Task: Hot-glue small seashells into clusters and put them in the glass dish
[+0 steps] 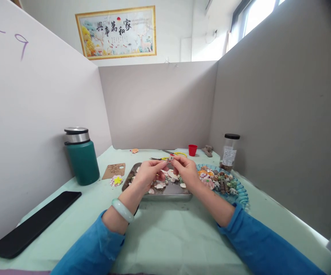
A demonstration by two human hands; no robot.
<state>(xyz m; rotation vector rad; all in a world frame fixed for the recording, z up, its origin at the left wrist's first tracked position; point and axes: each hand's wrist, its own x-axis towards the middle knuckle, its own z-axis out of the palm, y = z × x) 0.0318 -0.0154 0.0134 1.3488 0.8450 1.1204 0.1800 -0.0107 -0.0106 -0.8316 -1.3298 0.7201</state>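
Above the metal tray, a small speckled shell [170,159] is pinched between the fingertips of both hands. My left hand [151,172] grips it from the left with thumb and forefinger, its other fingers curled. From the right, my right hand [186,171] closes thumb and fingers on it. Its exact shape is too small to make out. Below, the tray [167,197] holds several pale shells [159,185], partly hidden by my hands. Close to my right forearm is a blue scalloped plate [244,198] heaped with speckled, green and orange shells [224,182].
On the left stand a green bottle [83,162] and a long black object [35,223]. Near them lie a brown card [113,170] and a yellow-flower piece [116,180]. Behind the tray are yellow-handled pliers [165,158], a red cup [192,150] and a black-lidded jar [229,152]. Grey panels enclose three sides.
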